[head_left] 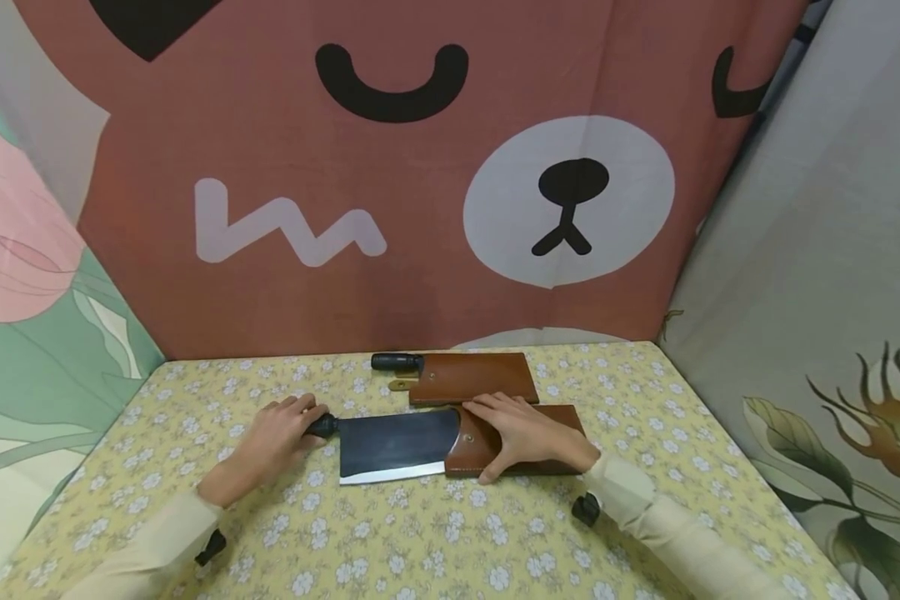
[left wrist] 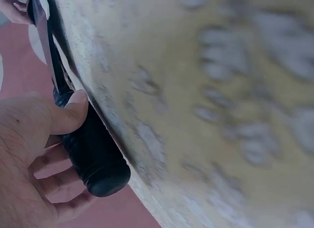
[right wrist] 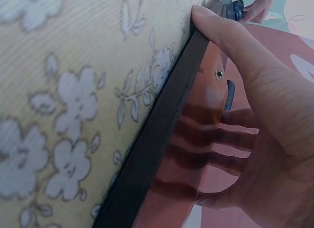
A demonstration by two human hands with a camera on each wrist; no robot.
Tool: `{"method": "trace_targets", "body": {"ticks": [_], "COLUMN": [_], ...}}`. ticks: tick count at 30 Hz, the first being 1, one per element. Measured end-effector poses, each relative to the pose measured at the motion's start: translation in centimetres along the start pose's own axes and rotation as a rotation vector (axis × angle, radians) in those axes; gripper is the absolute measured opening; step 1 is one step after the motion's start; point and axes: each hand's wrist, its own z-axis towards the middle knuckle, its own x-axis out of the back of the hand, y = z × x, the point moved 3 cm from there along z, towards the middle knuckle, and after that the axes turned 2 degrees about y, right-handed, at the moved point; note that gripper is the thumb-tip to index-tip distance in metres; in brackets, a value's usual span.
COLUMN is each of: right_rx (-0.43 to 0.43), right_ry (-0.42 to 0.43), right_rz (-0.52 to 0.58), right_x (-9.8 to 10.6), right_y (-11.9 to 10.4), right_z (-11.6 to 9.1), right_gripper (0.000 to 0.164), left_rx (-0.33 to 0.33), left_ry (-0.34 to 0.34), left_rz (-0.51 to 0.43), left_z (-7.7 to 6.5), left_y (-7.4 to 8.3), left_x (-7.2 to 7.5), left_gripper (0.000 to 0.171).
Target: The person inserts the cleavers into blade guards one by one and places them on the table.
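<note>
A cleaver (head_left: pixel 393 443) with a wide dark blade and a bright cutting edge lies partly inside a brown leather sheath (head_left: pixel 558 417). My left hand (head_left: pixel 281 429) grips its black handle (left wrist: pixel 95 149), the thumb lying along the top and the fingers curled beneath. My right hand (head_left: pixel 528 433) spans the sheath near its mouth and holds it by both edges. In the right wrist view the thumb (right wrist: pixel 221 29) is at the near edge and the fingers reach over the far one. The blade's far end is hidden by the leather.
Just behind lies a second cleaver, its black handle (head_left: pixel 395 362) sticking out of another brown sheath (head_left: pixel 480 377) with a loose strap (head_left: pixel 401 385). A yellow flowered cloth (head_left: pixel 390 542) covers the table. Printed curtains, one with a bear face (head_left: pixel 420 183), stand at the back and sides.
</note>
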Motion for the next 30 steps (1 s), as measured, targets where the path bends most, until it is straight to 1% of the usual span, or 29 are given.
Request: {"method": "trace_targets", "body": {"ticks": [3,6,12,16,24,30], "right_rx": [0.008,0.015,0.018,0.014,0.027,0.018], "right_ry": [-0.009,-0.009,-0.001,0.007,0.02,0.019], "right_rz": [0.011,0.021,-0.005,-0.022,-0.047,-0.033], "right_x": [-0.2,-0.3,-0.1,0.1,-0.1,-0.2], "right_y": [-0.1,-0.2,-0.1,-0.3,-0.5,-0.6], "right_z": [0.1,0.2,0.3,0.4,0.7,0.7], "right_gripper": [0.118,0.118,0.119,0.119,0.12,0.119], "left_rx": [-0.029,-0.039,-0.011,0.0,0.002,0.005], "left_ry": [0.0,0.009,0.017,0.022,0.006,-0.028], "left_rz": [0.007,-0.011,-0.057,-0.071,-0.062,-0.043], "left_z": [0.5,0.9,1.4,1.7,2.2,2.2], "left_y": [0.3,0.6,1.0,1.2,1.3,1.2], "left_x": [-0.2,-0.4,-0.6,-0.6,-0.6,-0.6], "left_gripper": [0.043,0.043,0.045,0.045,0.045,0.047]}}
